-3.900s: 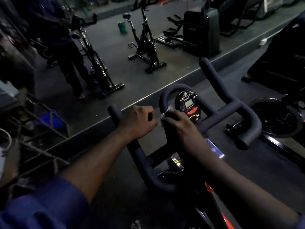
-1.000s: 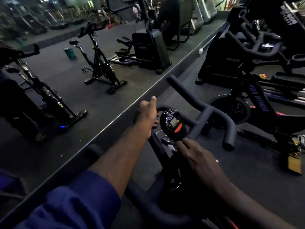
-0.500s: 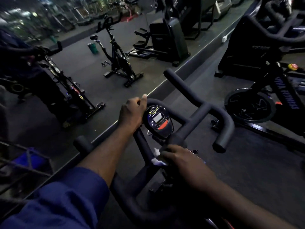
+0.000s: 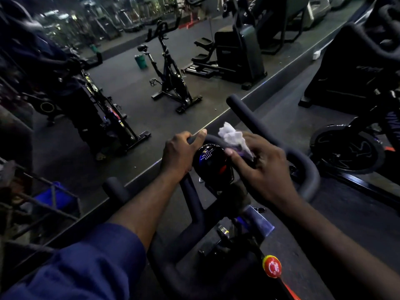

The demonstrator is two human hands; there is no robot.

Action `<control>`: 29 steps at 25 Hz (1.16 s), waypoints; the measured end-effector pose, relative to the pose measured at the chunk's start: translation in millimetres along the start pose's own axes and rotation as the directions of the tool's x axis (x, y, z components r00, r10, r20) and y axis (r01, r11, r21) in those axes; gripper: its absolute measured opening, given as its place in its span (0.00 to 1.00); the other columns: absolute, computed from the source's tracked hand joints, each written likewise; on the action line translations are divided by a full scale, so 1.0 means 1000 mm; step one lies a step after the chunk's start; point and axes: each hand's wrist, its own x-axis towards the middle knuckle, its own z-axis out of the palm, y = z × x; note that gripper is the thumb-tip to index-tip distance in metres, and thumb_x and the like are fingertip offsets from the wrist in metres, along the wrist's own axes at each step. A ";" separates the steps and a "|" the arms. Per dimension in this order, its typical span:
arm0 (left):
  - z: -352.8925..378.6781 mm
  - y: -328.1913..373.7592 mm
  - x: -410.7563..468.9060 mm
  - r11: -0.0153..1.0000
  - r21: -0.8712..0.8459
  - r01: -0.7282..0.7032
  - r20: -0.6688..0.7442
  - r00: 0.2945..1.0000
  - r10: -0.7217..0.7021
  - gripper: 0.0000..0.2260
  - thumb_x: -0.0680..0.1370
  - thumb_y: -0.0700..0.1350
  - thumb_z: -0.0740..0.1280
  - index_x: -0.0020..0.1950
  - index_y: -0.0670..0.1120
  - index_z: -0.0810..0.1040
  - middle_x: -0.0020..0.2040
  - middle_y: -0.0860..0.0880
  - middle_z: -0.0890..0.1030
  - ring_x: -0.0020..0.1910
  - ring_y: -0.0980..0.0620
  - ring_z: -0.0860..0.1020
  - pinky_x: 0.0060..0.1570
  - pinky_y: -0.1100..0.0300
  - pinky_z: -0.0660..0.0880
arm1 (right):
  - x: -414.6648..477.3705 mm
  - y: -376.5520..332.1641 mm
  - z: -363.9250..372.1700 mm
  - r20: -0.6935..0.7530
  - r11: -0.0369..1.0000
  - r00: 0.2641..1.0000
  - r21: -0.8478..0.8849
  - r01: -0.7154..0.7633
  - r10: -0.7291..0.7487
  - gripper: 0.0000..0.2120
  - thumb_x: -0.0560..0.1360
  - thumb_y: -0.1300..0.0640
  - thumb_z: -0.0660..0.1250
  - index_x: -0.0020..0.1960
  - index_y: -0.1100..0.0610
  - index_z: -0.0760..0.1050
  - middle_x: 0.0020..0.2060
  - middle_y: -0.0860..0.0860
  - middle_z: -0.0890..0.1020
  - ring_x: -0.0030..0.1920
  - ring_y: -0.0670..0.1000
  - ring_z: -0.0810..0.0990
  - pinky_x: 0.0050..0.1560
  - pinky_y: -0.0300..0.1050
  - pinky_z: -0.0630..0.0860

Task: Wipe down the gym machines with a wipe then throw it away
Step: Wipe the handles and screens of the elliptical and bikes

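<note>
The wipe point(image 4: 232, 135) at the bike console point(image 4: 211, 161).
Nearest me sits the red knob point(image 4: 272, 267); beyond it my left grip point(image 4: 179, 152) is clenched round the handlebar point(image 4: 303, 165) loop, and my right grip point(image 4: 264, 169) pinches the crumpled white wipe at the round console's upper right edge. A spin bike point(image 4: 171, 83) stands well beyond.

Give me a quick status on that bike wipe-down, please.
Left hand grips the handlebar beside the console. Right hand holds the wipe at the console's upper right edge. Nothing blocking the hands.
</note>
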 end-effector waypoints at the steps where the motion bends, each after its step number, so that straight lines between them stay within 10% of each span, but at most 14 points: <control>1: 0.000 -0.001 0.000 1.000 0.000 -0.007 0.002 1.000 0.007 0.29 0.78 0.69 0.65 0.34 0.45 0.71 0.29 0.49 0.72 0.38 0.38 0.79 0.36 0.52 0.67 | 0.006 -0.001 0.006 0.056 1.000 0.998 -0.002 0.018 -0.018 0.11 0.78 0.57 0.72 0.59 0.56 0.86 0.60 0.48 0.85 0.59 0.43 0.83 0.62 0.36 0.76; 4: 0.000 -0.003 0.001 1.000 0.006 -0.014 -0.003 1.000 0.014 0.28 0.79 0.66 0.69 0.36 0.42 0.71 0.29 0.48 0.69 0.34 0.40 0.72 0.34 0.51 0.65 | 0.011 0.010 0.017 0.252 0.983 0.957 -0.071 0.167 -0.144 0.17 0.74 0.57 0.74 0.62 0.53 0.85 0.58 0.50 0.85 0.56 0.47 0.83 0.59 0.36 0.76; 8: 0.002 -0.002 0.000 1.000 0.001 -0.014 -0.032 0.999 0.014 0.28 0.80 0.66 0.67 0.33 0.45 0.69 0.27 0.50 0.69 0.29 0.49 0.68 0.32 0.53 0.63 | 0.022 0.020 0.021 0.144 0.992 0.989 -0.121 0.038 -0.020 0.26 0.72 0.61 0.76 0.70 0.50 0.79 0.49 0.51 0.85 0.47 0.54 0.84 0.51 0.47 0.79; 11: 0.002 -0.003 -0.001 0.999 -0.025 -0.031 -0.026 0.999 0.031 0.29 0.80 0.66 0.67 0.33 0.44 0.69 0.27 0.50 0.70 0.30 0.46 0.71 0.33 0.53 0.66 | 0.013 0.009 0.029 0.234 0.983 0.963 -0.098 0.158 -0.132 0.17 0.72 0.56 0.77 0.62 0.52 0.85 0.49 0.49 0.83 0.47 0.48 0.81 0.49 0.29 0.71; 18: 0.002 -0.001 0.000 1.000 -0.019 -0.019 -0.033 0.999 0.018 0.29 0.80 0.65 0.68 0.32 0.44 0.69 0.26 0.50 0.68 0.36 0.40 0.77 0.35 0.54 0.63 | 0.009 0.005 0.035 0.328 0.979 0.933 -0.084 0.188 -0.150 0.13 0.74 0.52 0.75 0.58 0.50 0.86 0.52 0.50 0.83 0.53 0.48 0.80 0.53 0.36 0.73; 26: 0.004 -0.004 0.000 1.000 -0.014 -0.014 -0.035 0.999 0.013 0.30 0.80 0.68 0.66 0.38 0.41 0.76 0.30 0.47 0.76 0.35 0.44 0.78 0.35 0.52 0.70 | 0.012 0.009 0.032 0.319 0.968 0.931 -0.119 0.223 -0.175 0.14 0.72 0.54 0.76 0.57 0.52 0.86 0.52 0.50 0.82 0.52 0.46 0.78 0.53 0.30 0.69; 29: 0.004 -0.003 -0.002 1.000 -0.013 -0.001 -0.039 0.999 0.001 0.29 0.79 0.69 0.65 0.39 0.42 0.79 0.31 0.48 0.78 0.34 0.46 0.78 0.36 0.53 0.71 | 0.025 0.024 0.025 0.110 0.996 0.994 -0.089 0.017 -0.007 0.12 0.69 0.60 0.77 0.52 0.51 0.87 0.45 0.49 0.83 0.44 0.46 0.80 0.46 0.27 0.70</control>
